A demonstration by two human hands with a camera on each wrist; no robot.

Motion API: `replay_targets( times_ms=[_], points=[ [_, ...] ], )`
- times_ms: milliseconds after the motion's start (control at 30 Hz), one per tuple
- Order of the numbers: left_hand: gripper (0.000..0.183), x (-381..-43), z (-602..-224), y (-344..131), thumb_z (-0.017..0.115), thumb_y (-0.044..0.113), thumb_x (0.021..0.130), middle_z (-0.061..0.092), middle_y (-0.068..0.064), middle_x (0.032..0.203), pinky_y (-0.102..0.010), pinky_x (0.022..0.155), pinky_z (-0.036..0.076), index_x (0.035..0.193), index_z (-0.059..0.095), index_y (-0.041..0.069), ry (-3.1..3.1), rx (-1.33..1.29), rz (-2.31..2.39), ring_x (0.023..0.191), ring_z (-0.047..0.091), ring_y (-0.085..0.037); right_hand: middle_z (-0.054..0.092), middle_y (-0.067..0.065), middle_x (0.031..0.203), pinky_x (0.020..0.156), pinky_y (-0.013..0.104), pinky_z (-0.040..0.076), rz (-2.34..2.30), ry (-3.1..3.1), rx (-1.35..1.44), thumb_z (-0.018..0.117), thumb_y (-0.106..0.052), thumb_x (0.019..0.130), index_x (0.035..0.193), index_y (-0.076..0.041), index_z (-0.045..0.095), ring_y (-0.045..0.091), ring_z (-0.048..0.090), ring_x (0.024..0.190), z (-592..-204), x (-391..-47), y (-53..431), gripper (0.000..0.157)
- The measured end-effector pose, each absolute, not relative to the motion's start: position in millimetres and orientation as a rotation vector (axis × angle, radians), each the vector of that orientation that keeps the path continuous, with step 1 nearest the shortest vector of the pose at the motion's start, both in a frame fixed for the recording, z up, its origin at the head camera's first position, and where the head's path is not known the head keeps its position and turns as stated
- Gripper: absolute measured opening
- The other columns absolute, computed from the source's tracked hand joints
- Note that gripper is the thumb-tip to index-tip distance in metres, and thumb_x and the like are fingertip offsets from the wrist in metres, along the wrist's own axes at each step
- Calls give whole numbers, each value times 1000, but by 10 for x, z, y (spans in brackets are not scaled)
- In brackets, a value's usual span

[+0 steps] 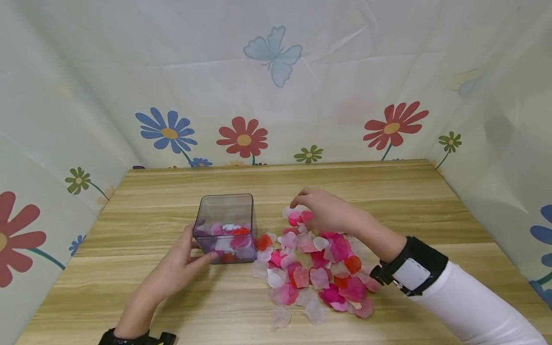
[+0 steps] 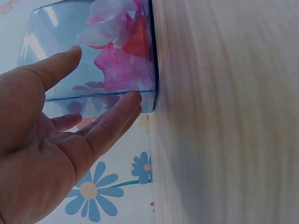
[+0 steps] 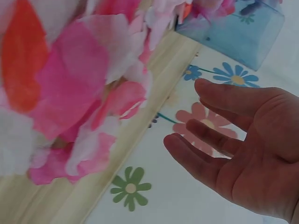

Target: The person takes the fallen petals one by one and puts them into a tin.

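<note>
A clear, smoky square plastic box [image 1: 224, 211] stands upright on the table, left of centre. Petals [image 2: 124, 70] in pink, white and red lie in its lower part. My left hand [image 1: 177, 268] touches the box at its near left corner, thumb on the near side and fairly straight fingers along the left side. To the right of the box spreads a loose heap of artificial flower petals [image 1: 319, 278]. Over the far end of this heap is my right hand [image 1: 325, 206], fingers spread and slightly bent, with nothing held in the right wrist view.
The wood-grain table [image 1: 159, 191] runs back to a white curtain [image 1: 327, 91] printed with flowers and a butterfly. Similar curtain stands along both sides. The nearest petals lie right against the box's right side.
</note>
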State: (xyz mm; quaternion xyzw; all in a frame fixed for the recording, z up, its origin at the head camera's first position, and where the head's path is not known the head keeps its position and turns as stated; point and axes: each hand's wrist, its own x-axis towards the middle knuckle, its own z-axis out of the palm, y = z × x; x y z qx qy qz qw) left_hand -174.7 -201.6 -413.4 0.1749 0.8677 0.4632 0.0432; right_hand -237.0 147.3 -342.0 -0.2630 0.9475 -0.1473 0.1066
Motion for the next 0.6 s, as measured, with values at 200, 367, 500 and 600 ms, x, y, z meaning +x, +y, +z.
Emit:
replay_targets(
  times_ms=[200,367,500,600],
  points=[
    [71,-1751,-4140,-2022,69,18,95,46,-16,130,-24,80,54,148,22,6,2655,528,1415,112,55,-33,51,7,131,89,32,51,-442,2767,-732,77,-6,84,127,-13,64,25,52,118,-3582,-2476,1546,46],
    [71,-1755,-4146,-2026,69,19,95,47,-15,129,-24,80,53,148,22,7,2654,531,1415,112,56,-33,51,7,132,90,32,51,-418,2753,-750,76,-5,84,129,-12,62,26,51,120,-3703,-2553,1537,47],
    [71,-1757,-4148,-2025,69,19,95,47,-14,129,-24,80,53,148,23,8,2659,534,1405,112,56,-33,52,7,132,94,34,48,-379,2754,-793,76,-6,86,129,-11,62,27,50,123,-3773,-2600,1511,46],
    [70,-1758,-4148,-2023,68,20,95,47,-13,129,-24,80,53,148,23,9,2665,536,1397,113,56,-33,51,7,135,95,34,48,-352,2740,-813,76,-7,86,131,-13,62,27,48,126,-3820,-2637,1490,47]
  ],
)
